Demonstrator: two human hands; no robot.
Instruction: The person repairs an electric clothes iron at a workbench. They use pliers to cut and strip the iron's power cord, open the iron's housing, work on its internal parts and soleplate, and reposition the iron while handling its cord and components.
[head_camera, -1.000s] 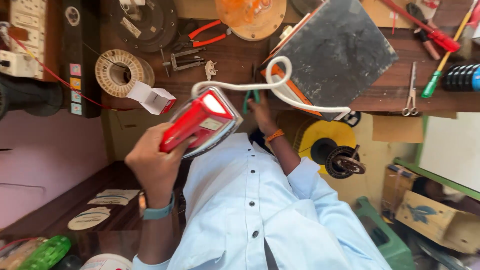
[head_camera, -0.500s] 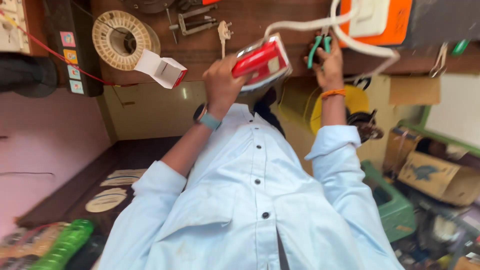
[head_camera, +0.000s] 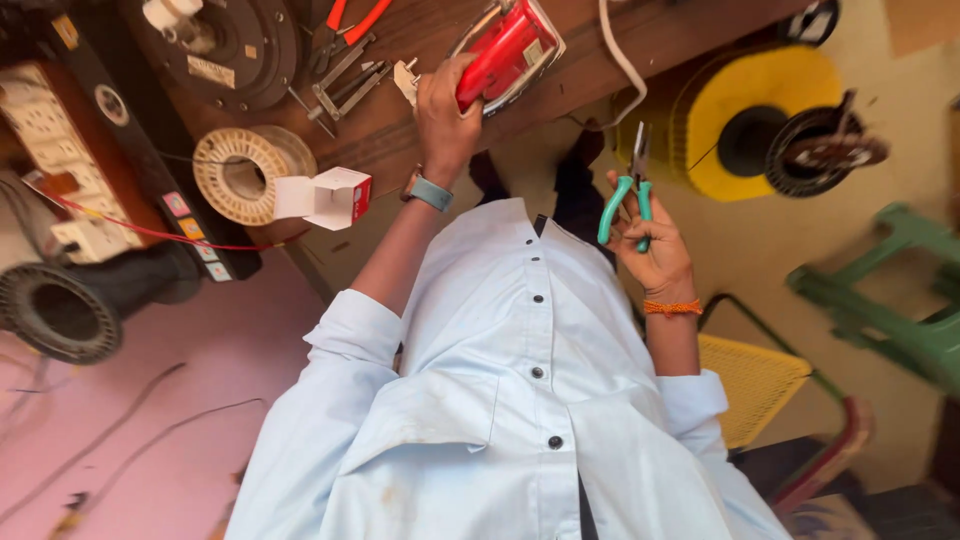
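- Our left hand (head_camera: 445, 115) is clamped round the handle of the red iron (head_camera: 505, 45), fingers wrapped and closed. The iron lies on the far bench (head_camera: 660, 35), tilted, with its plate edge showing.
- Our right hand (head_camera: 655, 245) is closed on the green-handled pliers (head_camera: 625, 195), tips pointing far. They are in the air to the right, near the bench edge and well apart from the iron.
- A white cord (head_camera: 622, 70) runs off the iron's right side and loops down over the bench edge, just left of the pliers' tips.
- Judgement: the iron needs a firm hold flat against the bench so it does not rock when the pliers come in. The present grip looks solid enough.
- Judgement: the pliers' handles sit close together. We loosen the palm a little so the tips can part before they meet anything.
- Risk: the cord could snag the tips, so we approach from the right.
- Left of the iron: loose tools (head_camera: 340, 75), a wire spool (head_camera: 240, 175) and a small box (head_camera: 335, 195) at the near edge. Our elbow should stay clear of the box.
- Right, below the bench: a yellow reel (head_camera: 760, 110).
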